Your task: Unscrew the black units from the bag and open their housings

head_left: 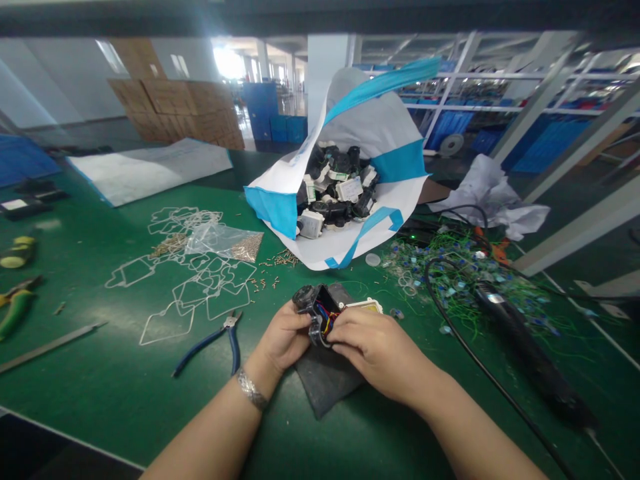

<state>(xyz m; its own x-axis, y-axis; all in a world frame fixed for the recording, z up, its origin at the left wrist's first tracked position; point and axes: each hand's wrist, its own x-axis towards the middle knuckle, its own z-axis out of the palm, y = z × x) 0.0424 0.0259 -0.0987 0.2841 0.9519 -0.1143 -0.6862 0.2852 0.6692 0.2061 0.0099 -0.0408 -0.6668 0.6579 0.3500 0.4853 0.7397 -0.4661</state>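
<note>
Both hands hold one small black plastic unit [316, 303] with red, blue and yellow wires showing inside its open side. My left hand [283, 337] grips it from the left; a metal bracelet sits on that wrist. My right hand [377, 347] covers its right side, fingers curled over a white and yellow part [369, 306]. The unit is just above a dark grey mat [325, 380] on the green table [100, 393].
A white and blue bag [350, 193] full of similar units lies open behind. Blue-handled pliers [220, 340], wire gaskets [200, 287] and a clear bag of small metal parts [225, 241] lie left. A black tool with cable [520, 333] and green wire scraps [460, 273] lie right.
</note>
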